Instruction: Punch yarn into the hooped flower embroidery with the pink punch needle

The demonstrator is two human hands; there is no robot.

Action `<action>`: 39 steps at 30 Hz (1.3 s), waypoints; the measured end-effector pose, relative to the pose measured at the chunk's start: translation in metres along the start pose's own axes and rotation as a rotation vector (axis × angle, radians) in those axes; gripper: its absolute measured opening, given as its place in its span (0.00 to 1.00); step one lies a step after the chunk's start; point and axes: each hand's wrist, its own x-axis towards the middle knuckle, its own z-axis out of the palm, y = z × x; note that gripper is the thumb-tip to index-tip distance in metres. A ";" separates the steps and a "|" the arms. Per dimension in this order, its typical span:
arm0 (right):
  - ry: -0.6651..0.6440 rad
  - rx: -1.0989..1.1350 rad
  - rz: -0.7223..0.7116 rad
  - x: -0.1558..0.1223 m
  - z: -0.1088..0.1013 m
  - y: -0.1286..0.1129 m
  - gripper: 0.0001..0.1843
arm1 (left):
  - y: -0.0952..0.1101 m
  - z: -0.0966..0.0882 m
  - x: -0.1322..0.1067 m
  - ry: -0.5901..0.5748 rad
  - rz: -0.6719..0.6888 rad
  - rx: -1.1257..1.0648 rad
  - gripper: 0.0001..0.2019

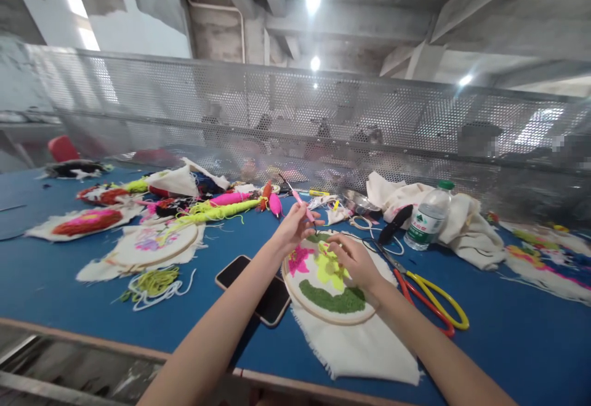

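Observation:
My left hand point(295, 230) is closed around a pink-handled punch needle point(302, 204), its metal tip pointing up and away. A thin black yarn runs from the tool's lower end towards my right hand point(357, 261), whose fingers are curled at the strand above the hoop. Beneath both hands lies an embroidery hoop point(330, 318) with white cloth point(364, 354) stretched in it. The cloth bears a pink flower point(299, 259), a yellow flower point(333, 274), partly covered by my right hand, and a green band point(332, 298). A black yarn bundle point(394, 224) rests beyond, on the right.
Red-and-yellow-handled scissors point(436, 301) lie right of the hoop, near a water bottle point(427, 218) and crumpled cloth point(475, 234). A phone point(270, 301) sits under my left forearm. Another hoop point(157, 261) and yarn point(221, 209) spread leftward. A perforated metal screen point(286, 104) borders the table.

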 end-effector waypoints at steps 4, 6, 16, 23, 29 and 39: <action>-0.091 0.135 0.054 -0.001 0.009 0.000 0.17 | -0.003 0.006 -0.002 -0.014 0.027 -0.014 0.07; -0.098 0.167 0.071 -0.001 0.013 0.001 0.16 | -0.004 0.005 -0.002 -0.012 0.037 -0.022 0.06; -0.084 0.105 0.056 0.004 -0.005 -0.002 0.14 | 0.005 -0.020 0.017 0.312 0.108 -0.156 0.09; 0.015 0.164 0.105 0.005 -0.005 0.009 0.15 | 0.012 -0.025 0.014 0.333 0.162 -0.110 0.07; -0.079 0.383 0.245 0.005 0.010 0.010 0.21 | -0.015 0.000 0.006 0.097 0.029 -0.016 0.07; -0.166 0.587 0.312 0.006 0.013 0.007 0.22 | -0.024 0.005 0.005 0.049 0.015 -0.027 0.08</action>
